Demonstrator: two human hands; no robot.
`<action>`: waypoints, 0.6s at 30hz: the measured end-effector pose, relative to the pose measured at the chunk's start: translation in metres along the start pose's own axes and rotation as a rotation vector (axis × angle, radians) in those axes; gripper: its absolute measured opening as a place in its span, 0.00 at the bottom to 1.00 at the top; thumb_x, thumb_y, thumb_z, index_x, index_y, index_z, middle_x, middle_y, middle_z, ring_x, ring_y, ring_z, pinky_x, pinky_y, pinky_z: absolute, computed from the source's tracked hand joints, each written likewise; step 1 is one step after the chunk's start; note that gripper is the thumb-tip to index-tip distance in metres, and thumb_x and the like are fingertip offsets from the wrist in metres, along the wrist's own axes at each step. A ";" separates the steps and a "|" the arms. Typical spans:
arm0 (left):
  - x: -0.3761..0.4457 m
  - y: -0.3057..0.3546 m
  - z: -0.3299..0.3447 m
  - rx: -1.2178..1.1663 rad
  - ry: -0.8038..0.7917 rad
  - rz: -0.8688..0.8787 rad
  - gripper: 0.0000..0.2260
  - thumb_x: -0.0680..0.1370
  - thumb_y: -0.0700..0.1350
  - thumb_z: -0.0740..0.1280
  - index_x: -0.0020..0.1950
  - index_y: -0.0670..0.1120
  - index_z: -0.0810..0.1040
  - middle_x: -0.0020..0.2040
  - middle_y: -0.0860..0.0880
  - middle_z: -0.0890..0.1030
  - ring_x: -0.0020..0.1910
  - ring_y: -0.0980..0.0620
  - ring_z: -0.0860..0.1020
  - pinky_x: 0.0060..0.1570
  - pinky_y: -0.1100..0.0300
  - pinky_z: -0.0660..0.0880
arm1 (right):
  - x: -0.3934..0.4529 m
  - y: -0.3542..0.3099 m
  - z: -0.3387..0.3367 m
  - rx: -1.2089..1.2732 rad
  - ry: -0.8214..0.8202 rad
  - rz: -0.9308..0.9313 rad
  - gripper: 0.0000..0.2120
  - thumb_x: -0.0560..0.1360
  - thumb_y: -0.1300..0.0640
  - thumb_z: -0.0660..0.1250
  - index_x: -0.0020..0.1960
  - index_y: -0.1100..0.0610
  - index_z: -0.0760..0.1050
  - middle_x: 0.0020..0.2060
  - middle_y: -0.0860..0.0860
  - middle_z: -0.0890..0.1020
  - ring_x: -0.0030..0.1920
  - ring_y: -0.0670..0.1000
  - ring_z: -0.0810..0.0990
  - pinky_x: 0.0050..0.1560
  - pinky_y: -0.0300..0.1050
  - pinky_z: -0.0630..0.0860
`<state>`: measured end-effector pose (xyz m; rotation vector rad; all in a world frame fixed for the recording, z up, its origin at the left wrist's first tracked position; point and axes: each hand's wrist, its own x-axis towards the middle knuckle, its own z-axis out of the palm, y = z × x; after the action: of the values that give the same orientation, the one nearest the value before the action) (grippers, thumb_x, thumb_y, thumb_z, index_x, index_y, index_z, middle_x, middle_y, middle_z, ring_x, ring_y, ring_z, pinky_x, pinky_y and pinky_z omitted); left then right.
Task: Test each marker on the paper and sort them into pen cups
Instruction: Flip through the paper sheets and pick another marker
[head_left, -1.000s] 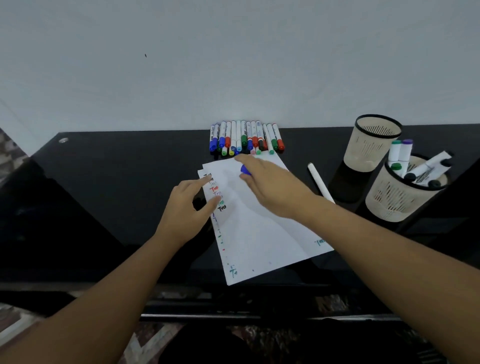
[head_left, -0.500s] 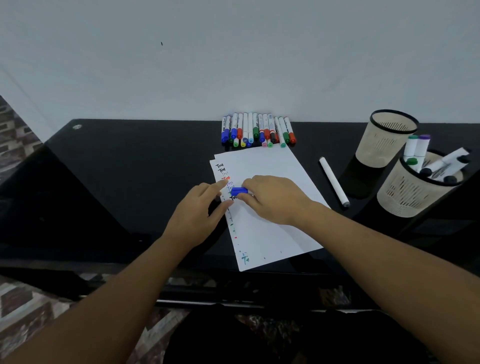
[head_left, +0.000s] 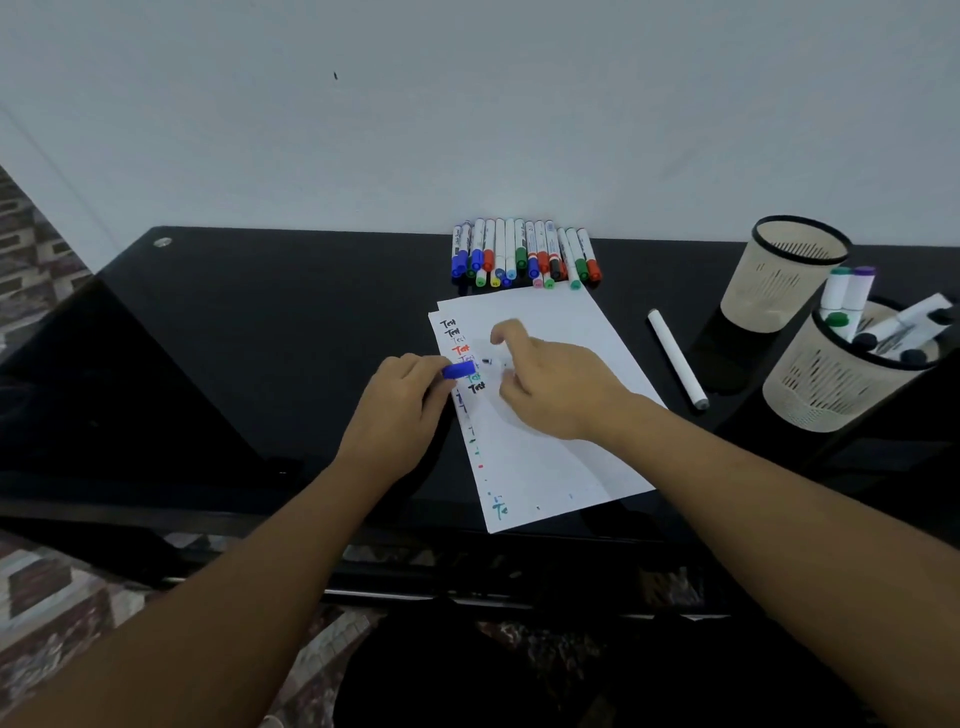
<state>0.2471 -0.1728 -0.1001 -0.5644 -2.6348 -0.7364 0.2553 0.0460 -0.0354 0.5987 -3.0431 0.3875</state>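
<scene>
I see a blue cap (head_left: 459, 370) over white paper (head_left: 545, 452) scribbled black, red and teal, on a glossy black counter (head_left: 270, 322), beside beige slotted cups (head_left: 789, 280) with black rims.

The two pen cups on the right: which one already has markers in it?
The nearer cup, closest to the table's front edge, holds several markers sticking out of its top. The farther cup, closer to the wall, shows none.

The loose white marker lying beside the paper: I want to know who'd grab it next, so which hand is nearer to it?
Right. The right hand is over the paper, just left of the white marker; the left hand, pinching a blue cap, sits beyond the paper's far edge.
</scene>
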 end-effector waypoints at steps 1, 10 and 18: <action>0.001 -0.003 0.001 0.018 0.002 -0.038 0.13 0.83 0.50 0.64 0.65 0.47 0.78 0.55 0.51 0.79 0.53 0.53 0.72 0.52 0.54 0.75 | 0.000 0.000 -0.002 0.086 -0.005 0.024 0.15 0.86 0.55 0.55 0.71 0.48 0.59 0.39 0.49 0.75 0.34 0.50 0.74 0.33 0.47 0.68; 0.003 -0.003 0.004 0.041 -0.127 -0.054 0.26 0.82 0.58 0.63 0.79 0.55 0.65 0.69 0.52 0.73 0.68 0.50 0.68 0.67 0.50 0.70 | -0.008 -0.006 0.007 0.870 -0.002 0.278 0.22 0.82 0.67 0.55 0.61 0.42 0.76 0.58 0.46 0.80 0.58 0.49 0.81 0.57 0.48 0.80; 0.007 -0.003 0.002 0.133 -0.250 0.002 0.22 0.83 0.65 0.55 0.78 0.65 0.64 0.77 0.53 0.67 0.75 0.49 0.60 0.73 0.46 0.59 | -0.021 -0.001 0.034 0.932 0.258 0.253 0.03 0.86 0.53 0.60 0.59 0.46 0.69 0.42 0.49 0.80 0.42 0.47 0.81 0.53 0.46 0.78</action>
<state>0.2393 -0.1715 -0.0999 -0.6584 -2.8852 -0.5130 0.2765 0.0446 -0.0695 0.1189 -2.5376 1.7559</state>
